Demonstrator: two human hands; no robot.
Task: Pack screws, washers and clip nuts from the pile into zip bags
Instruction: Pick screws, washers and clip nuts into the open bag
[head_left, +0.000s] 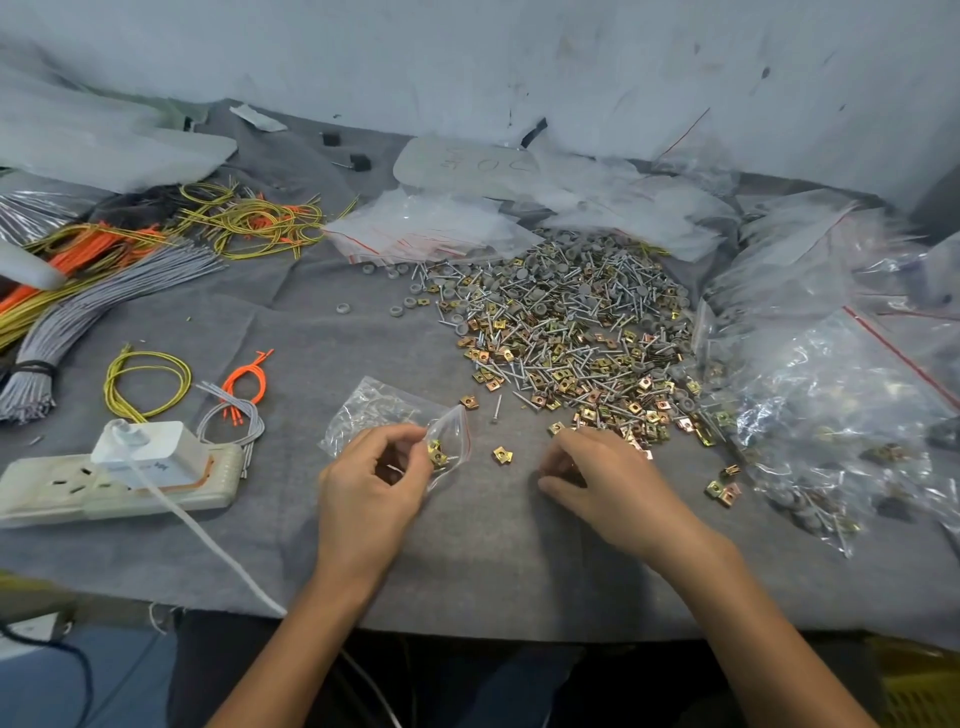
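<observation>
— What is in our left hand (374, 467)?
— We pinch the open mouth of a small zip bag (387, 410); a few clip nuts (437, 454) sit just inside.
— And our right hand (597, 475)?
— Curled on the cloth (467, 561) at the near edge of the pile (571, 332), which spreads toward one o'clock. We cannot tell if it holds anything.
— Between our hands?
— One loose clip nut (502, 455), a single screw (497, 408) at its twelve o'clock.
</observation>
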